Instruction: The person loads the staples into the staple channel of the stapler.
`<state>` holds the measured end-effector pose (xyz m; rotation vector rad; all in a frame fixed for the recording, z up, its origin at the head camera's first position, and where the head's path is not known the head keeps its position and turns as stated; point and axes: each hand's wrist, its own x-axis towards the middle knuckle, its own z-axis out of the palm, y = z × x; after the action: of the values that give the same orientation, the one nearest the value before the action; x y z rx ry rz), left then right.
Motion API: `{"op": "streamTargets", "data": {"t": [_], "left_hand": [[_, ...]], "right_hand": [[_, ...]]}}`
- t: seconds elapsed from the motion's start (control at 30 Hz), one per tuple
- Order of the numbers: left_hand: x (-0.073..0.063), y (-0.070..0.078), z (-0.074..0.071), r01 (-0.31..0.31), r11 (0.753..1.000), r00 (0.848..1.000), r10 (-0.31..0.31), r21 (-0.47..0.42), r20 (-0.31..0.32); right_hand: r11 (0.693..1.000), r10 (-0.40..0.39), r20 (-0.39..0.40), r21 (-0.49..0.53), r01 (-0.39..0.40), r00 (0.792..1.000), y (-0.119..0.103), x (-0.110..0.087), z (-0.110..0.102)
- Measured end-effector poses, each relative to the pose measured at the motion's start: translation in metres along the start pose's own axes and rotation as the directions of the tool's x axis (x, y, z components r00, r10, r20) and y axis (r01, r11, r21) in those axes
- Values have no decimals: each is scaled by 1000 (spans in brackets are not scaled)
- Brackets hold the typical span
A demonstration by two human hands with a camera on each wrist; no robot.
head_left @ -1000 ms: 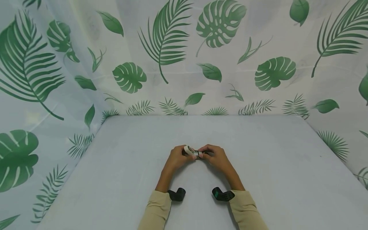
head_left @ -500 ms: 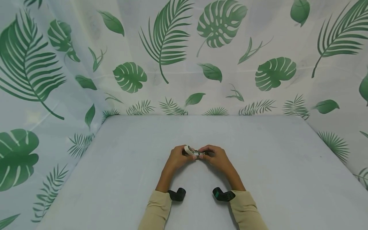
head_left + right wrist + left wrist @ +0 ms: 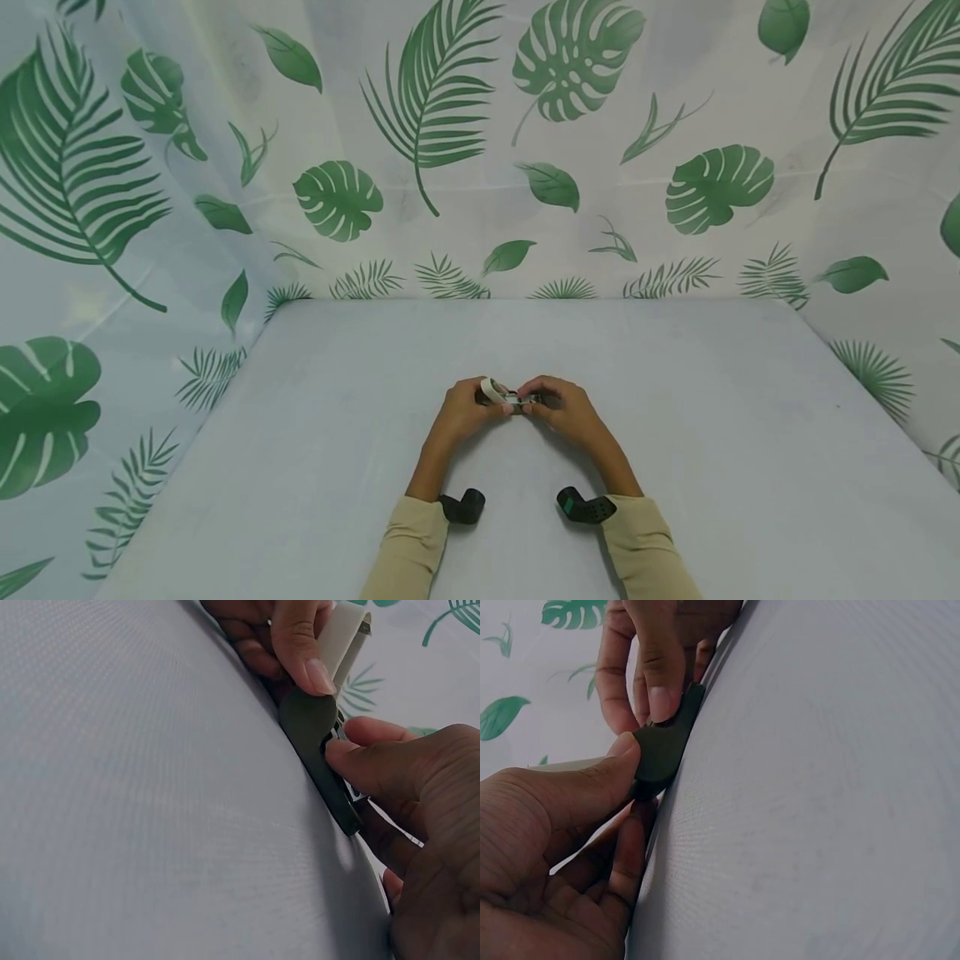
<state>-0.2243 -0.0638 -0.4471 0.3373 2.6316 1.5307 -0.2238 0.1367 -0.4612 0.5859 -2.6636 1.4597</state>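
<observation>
Since the earlier head-view frames, the right hand (image 3: 564, 410) has been shifted very slightly outward, and its thumb tip is now placed a little farther from the left thumb. The left hand (image 3: 465, 412) has been kept almost where it was, and the cream arm (image 3: 341, 645) of the small device (image 3: 660, 754) is left raised as before.

The device is held low at the middle of the worktop (image 3: 322, 433), between the two hands. It is pinched by the fingers of both: its broad, rounded end is gripped by the left thumb and fingers, its narrower end by the right.

A smooth, matt body in very dark green is shown, tapered from a disc-like end to a slim tail. A bright metal part (image 3: 358, 795) is set along its side, and the cream arm is shaped like a narrow channel. The pale worktop is finely textured. Beige sleeves (image 3: 408, 529) are worn, and the white backdrop (image 3: 465, 192) is printed with green leaves.
</observation>
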Motion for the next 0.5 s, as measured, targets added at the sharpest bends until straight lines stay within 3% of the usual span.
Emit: {"op": "streamTargets", "data": {"t": [0.5], "left_hand": [[1, -1, 1, 8, 1000, 1000, -8, 5, 5]], "right_hand": [[1000, -4, 6, -16, 4, 1000, -1, -1, -2]]}}
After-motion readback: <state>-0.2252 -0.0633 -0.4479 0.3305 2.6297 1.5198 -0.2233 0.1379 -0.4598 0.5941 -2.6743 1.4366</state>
